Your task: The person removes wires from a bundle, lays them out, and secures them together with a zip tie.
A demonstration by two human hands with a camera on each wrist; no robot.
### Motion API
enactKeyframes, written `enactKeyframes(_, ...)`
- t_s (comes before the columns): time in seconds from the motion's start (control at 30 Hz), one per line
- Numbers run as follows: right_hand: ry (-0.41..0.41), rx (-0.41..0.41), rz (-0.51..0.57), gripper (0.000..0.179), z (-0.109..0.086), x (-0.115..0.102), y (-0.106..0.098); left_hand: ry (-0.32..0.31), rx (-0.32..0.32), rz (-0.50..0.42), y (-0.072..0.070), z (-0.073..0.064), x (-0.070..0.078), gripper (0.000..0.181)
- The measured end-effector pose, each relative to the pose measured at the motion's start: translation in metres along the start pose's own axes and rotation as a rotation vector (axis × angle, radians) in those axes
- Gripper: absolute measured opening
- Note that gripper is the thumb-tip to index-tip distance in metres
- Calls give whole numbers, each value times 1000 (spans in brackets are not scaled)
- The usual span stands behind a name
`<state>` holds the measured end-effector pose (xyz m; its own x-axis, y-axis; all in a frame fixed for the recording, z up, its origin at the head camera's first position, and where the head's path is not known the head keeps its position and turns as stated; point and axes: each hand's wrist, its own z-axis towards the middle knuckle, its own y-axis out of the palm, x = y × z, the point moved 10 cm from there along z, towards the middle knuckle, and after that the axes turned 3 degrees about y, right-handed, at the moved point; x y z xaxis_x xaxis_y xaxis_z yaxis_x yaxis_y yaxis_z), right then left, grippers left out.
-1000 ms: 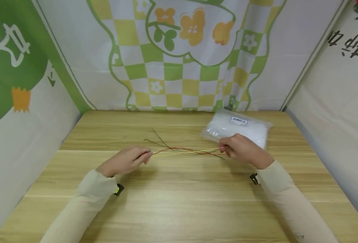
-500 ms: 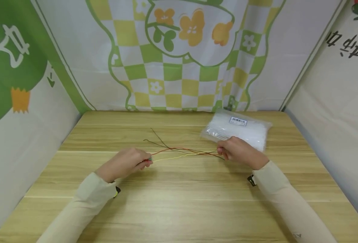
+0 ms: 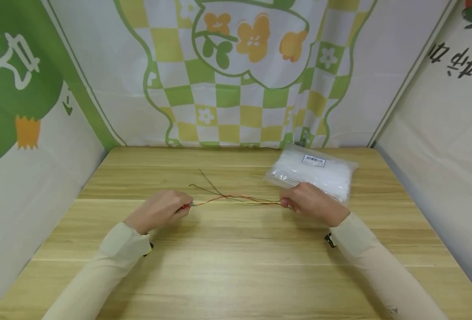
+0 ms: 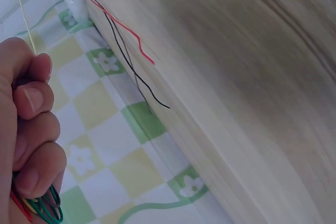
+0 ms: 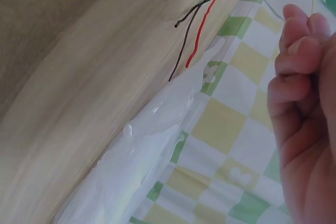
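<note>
My left hand (image 3: 159,210) pinches one end of a thin yellow wire (image 4: 26,22) between thumb and forefinger. Its other fingers curl round a small bundle of red, green and yellow wires (image 4: 48,208), seen in the left wrist view. At the wire's far end, my right hand (image 3: 309,202) pinches with thumb and fingertip. The yellow wire runs nearly straight between both hands above the table. Beneath it lie a red wire (image 4: 131,31) and black wires (image 4: 126,51), crossing one another on the wood. In the right wrist view, the right palm holds nothing else visible.
A clear plastic bag of white contents with a barcode label (image 3: 313,161) lies behind my right hand, partly covered by it. The wooden table (image 3: 236,275) ends at a checkered curtain (image 3: 240,102) at the back, with printed cloth on both sides.
The yellow wire, slack half a second ago, is now drawn nearly straight. My left hand has shifted slightly left and up; my right hand has moved a little left. The lying wires have not moved.
</note>
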<state>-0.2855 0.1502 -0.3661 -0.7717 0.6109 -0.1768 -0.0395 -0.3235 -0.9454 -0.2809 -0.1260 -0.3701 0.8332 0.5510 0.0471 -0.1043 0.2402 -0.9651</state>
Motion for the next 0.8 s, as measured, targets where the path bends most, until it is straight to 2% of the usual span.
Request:
enactKeyframes(0.17,-2,-16,55,30,-1,-2,1,-10,2,-14,3,-2,-8,37)
enactKeyframes(0.33,25,-49,66,39,-2,-1,1,-33,-21,-39,9,-4,-13,35)
enactKeyframes(0.43,35,-52,53,39,-3,0,0,-46,-4,-76,9,-5,-18,32)
enactKeyframes(0.6,4,-36,45,33,-5,0,-1,-43,29,-96,7,-8,-22,31)
enactKeyframes(0.7,-2,-23,50,34,-6,1,0,-57,-2,-87,12,-8,-24,29)
enactKeyframes(0.8,20,-32,40,35,-4,6,5,-114,-63,-90,18,-6,-29,30)
